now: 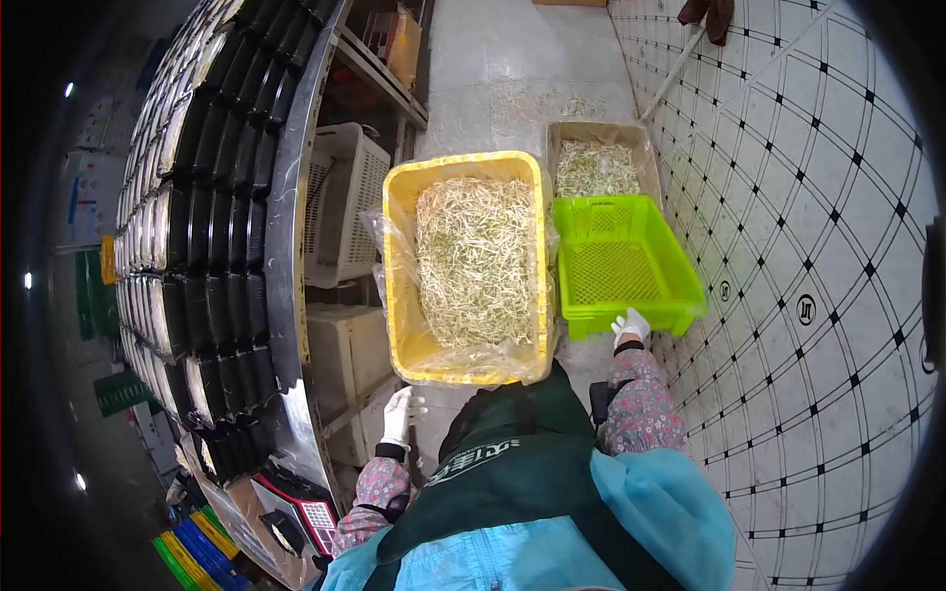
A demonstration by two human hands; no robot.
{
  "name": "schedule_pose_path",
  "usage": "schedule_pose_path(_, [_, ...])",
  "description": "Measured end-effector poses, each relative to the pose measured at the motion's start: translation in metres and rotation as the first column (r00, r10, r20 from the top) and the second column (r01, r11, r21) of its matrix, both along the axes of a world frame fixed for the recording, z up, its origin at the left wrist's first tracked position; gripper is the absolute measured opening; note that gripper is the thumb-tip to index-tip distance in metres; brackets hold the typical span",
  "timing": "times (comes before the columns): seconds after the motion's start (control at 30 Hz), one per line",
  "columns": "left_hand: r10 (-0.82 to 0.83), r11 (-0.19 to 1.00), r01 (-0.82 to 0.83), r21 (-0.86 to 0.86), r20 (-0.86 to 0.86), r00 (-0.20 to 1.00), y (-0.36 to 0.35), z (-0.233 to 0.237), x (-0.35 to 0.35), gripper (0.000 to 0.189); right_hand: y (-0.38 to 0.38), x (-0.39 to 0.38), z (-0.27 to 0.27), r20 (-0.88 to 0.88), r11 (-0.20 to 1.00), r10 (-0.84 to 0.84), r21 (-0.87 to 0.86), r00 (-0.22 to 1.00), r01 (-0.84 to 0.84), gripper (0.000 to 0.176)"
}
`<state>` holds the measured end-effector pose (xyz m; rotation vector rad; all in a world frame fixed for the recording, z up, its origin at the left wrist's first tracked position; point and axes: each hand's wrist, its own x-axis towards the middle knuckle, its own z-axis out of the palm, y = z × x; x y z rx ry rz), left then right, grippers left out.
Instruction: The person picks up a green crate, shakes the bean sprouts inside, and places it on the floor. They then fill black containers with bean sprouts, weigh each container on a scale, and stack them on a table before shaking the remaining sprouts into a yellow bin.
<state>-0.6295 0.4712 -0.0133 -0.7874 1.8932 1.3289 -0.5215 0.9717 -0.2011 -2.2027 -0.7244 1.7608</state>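
Note:
A yellow plastic tub (397,286), lined with clear plastic, stands in front of me and holds a heap of bean sprouts (475,261). Right of it is a bright green basket (616,271) with a perforated bottom and nothing inside. My right hand (631,325), in a white glove, is at the basket's near rim with its fingers curled on the edge. My left hand (399,416), also gloved in white, hangs just below the tub's near left corner. Its fingers are apart and it holds nothing.
Behind the basket sits a lined box (601,167) with more sprouts. Stacked black trays (222,197) fill the metal-edged table at left, with a white crate (345,202) underneath. A red scale (305,517) is at lower left; a tiled wall (788,325) runs along the right.

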Motion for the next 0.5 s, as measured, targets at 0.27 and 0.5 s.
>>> schedule_pose_path(0.27, [0.053,0.998,-0.052,-0.020,0.065,0.997,-0.010,-0.012,0.019,0.029,0.020,0.022,0.002,0.050,0.982,0.186,0.030,0.981,-0.187,0.023])
schedule_pose_path(0.5, [0.072,0.994,-0.070,-0.080,0.023,0.997,-0.005,-0.004,0.037,0.031,0.004,0.023,-0.008,0.060,0.756,0.652,0.022,0.756,-0.654,0.018])
